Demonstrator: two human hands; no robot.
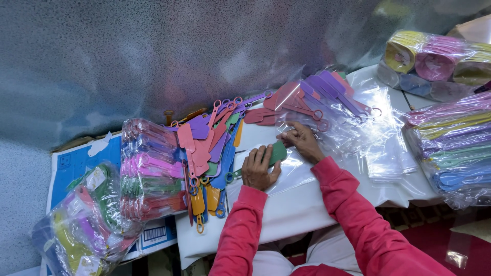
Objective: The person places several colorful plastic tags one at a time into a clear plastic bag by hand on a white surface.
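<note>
The left hand (260, 167) presses flat on a green plastic paddle (276, 153) at frame centre, fingers grasping it. Its long axis runs from lower left to upper right. The right hand (303, 140) pinches a clear plastic bag (302, 171) at the paddle's upper-right end. Loose coloured paddles (209, 153) crowd the left; bagged stacks (455, 148) fill the right edge.

Left of the white work board (286, 214) stands a stack of clear bags of coloured plastic paddles (151, 168), with a blue-and-white carton (76, 163) bearing a barcode label (154, 234) beyond it. On the board's far end lies a pile of empty clear bags (383, 138); right of it, wrapped paddle bundles (455, 148).
</note>
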